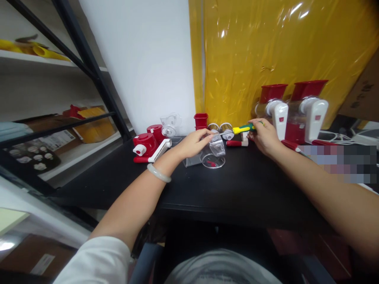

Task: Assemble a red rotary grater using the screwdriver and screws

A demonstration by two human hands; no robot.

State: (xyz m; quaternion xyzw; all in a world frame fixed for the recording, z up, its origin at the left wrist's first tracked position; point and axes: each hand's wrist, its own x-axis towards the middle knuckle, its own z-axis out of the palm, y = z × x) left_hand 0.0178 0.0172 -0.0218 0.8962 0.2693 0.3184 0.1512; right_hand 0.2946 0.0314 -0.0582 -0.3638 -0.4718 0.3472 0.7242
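Observation:
My right hand [263, 136] grips a screwdriver [243, 129] by its yellow-and-green handle. The shaft points left, level with the table, and ends close to the fingertips of my left hand [196, 142]. That hand is closed on a clear plastic housing [217, 146], which rests on the black table with its round opening toward me. Small red pieces [211, 163] show through the opening. What exactly the screwdriver tip touches is too small to tell. Behind the hands stand a red hopper [201, 121] and two drums [226, 131]. Near them lies a red-and-white crank handle [237, 143].
Red base parts [145, 145] with a white crank arm [160, 150] and another clear housing [171, 123] stand left. Two assembled rotary graters [316, 114] stand right. A metal shelf [85, 59] rises at the left. Yellow wrapping [266, 47] covers the back.

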